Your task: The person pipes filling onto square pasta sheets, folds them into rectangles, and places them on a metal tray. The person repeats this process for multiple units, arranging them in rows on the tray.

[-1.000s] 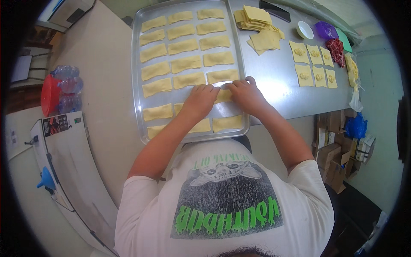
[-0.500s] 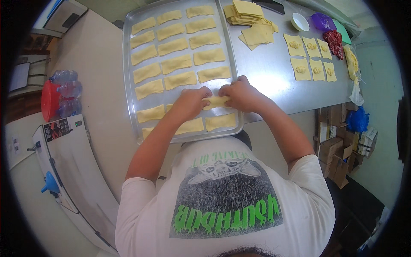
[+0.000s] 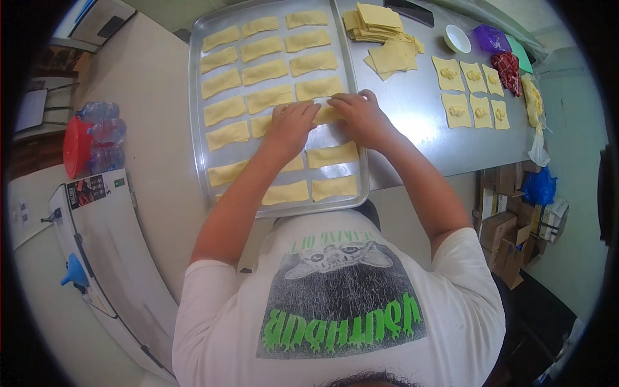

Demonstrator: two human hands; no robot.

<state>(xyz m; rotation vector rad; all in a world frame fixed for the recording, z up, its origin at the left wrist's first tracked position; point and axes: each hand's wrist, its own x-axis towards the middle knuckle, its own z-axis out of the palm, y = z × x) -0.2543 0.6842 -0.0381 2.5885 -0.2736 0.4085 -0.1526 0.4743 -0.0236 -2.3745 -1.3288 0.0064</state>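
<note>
While left hand (image 3: 291,126) and right hand (image 3: 366,121) curl over opposite ends of one pastry (image 3: 327,115), third from the near end of the tray's (image 3: 322,136) right column, can't tell if they're pinching; uneven pulling could tear it!

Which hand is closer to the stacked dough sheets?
Right. The stacked dough sheets lie ahead of the right hand, which is at the right end of a dough piece on the tray. The left hand is at that piece's left end, farther off.
</note>
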